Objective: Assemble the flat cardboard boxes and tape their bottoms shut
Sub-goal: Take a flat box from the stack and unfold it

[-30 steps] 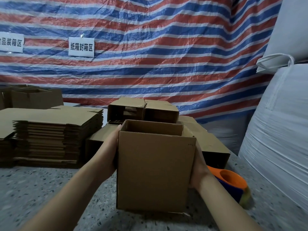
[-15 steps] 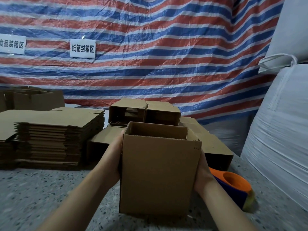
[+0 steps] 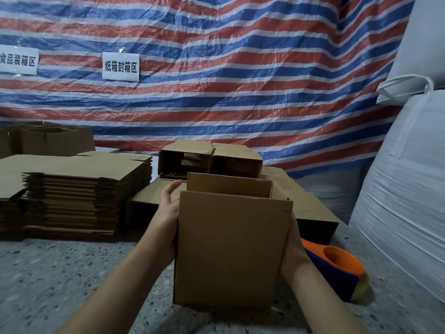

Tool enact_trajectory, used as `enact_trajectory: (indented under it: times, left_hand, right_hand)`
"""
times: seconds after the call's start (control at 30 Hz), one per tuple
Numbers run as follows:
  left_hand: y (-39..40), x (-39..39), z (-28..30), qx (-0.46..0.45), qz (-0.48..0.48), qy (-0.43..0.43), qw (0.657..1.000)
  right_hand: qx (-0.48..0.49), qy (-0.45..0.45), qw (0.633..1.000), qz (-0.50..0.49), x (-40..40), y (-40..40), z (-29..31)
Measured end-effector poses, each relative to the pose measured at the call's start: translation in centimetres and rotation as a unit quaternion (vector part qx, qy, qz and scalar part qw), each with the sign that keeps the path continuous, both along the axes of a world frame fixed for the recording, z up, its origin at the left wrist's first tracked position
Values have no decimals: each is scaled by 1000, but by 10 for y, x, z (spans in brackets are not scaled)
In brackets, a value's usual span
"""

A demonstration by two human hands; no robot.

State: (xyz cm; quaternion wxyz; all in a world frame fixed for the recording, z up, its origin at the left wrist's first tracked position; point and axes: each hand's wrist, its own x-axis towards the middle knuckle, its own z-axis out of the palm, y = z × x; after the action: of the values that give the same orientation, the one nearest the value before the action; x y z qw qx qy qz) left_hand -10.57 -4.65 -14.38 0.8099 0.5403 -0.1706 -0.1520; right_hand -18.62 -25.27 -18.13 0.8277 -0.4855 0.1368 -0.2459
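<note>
An assembled brown cardboard box (image 3: 231, 249) stands upright with its top open, low over the speckled surface (image 3: 60, 280). I hold it between both hands. My left hand (image 3: 166, 213) presses on its left wall, with the fingers straight and pointing up past the rim. On the right wall lies my right hand (image 3: 292, 249), palm flat, its fingertips hidden behind the box. An orange and blue tape dispenser (image 3: 337, 263) lies just right of the box, partly behind my right wrist.
A tall stack of flat cardboard blanks (image 3: 79, 189) sits at left. Several assembled boxes (image 3: 209, 160) are piled right behind the held box, and others (image 3: 55, 141) stand far left. Large white sacks (image 3: 404, 201) fill the right side. A striped tarp (image 3: 216, 80) hangs behind.
The box has shifted slightly to the right between my hands. My left fingers have lifted off the box's far edge and straightened.
</note>
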Motion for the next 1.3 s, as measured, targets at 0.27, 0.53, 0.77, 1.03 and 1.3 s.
enact_trajectory:
  times: [0.27,0.53,0.77,1.03,1.3]
  left_hand:
    - [9,7,-7,24,-79,-60,995]
    - [10,9,-10,-4,-68,-66,995]
    - [8,11,-7,24,-64,-54,996]
    - [11,12,-10,47,-44,-102,993]
    - [26,17,-10,112,-114,-210,965]
  right_hand:
    - [-16,-31,999,25,-4,0,0]
    - [-61,-50,996,43,-11,-1,0]
    - [-141,-44,984,100,-12,-2,0]
    - [-145,10,984,104,-10,-5,12]
    - [-139,-29,985,97,-7,-6,15]
